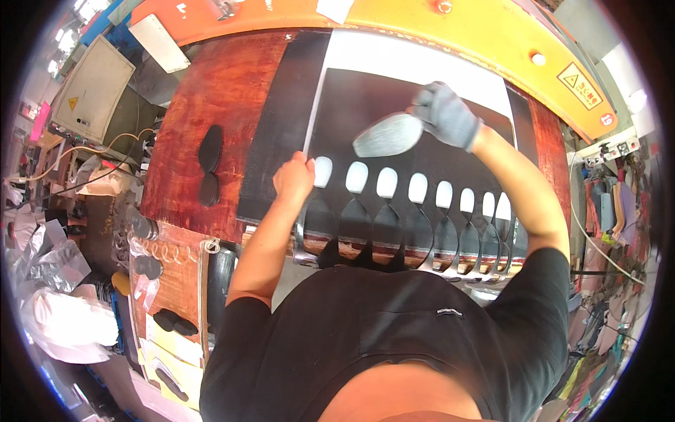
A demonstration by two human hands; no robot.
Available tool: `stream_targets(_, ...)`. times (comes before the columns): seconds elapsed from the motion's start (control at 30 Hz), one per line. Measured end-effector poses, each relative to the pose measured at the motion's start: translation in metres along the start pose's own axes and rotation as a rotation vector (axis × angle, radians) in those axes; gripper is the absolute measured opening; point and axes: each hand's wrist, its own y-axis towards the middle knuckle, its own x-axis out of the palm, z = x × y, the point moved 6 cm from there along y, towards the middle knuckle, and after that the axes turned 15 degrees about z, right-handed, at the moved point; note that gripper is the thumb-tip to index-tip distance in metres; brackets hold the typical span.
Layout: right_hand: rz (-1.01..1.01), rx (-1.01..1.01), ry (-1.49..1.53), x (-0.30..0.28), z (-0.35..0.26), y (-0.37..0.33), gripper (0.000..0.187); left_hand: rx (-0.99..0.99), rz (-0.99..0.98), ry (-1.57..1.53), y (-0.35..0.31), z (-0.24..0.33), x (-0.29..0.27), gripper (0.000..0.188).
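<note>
My right hand [448, 116], in a grey glove, is closed round one end of a pale grey, insole-shaped piece [389, 136], held over a black sheet [344, 112]. My bare left hand [294, 177] has its fingers curled together at the sheet's left edge. Whatever it pinches, if anything, is hidden. Beside it, a row of rounded cut-outs [386, 183] runs along the sheet's near part, with white showing through them. Narrow black strips between the cut-outs reach down to the table's near edge. White backing [415, 50] shows beyond the sheet's far side.
An orange machine beam [394, 21] spans the far side. Black insole-shaped pieces [210, 165] lie on the red-brown board [242, 91] at left. A wooden side table [179, 257] with more black pieces stands near left. Coloured sheets [608, 211] hang or stack at right.
</note>
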Motion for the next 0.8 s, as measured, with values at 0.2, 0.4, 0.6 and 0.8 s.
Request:
stream_targets(0.2,-0.231,-0.285,-0.222,0.094,-0.002,0.088,0.014,0.020,0.059,-0.105,-0.004,-0.002,0.003,0.027)
stream_targets(0.4,-0.077,0.119,-0.034,0.154,-0.003,0.062,0.029,0.026,-0.009,-0.168,0.002,-0.013,0.010,0.027)
stream_targets(0.6,0.111,0.619,0.345,0.141,-0.069,-0.015,0.083,0.127,0.043,-0.626,0.072,-0.008,0.020,0.024)
stream_targets(0.8,0.220,0.707,0.175,0.152,-0.079,-0.001,0.092,0.112,-0.121,-1.119,0.185,0.053,0.065,0.041)
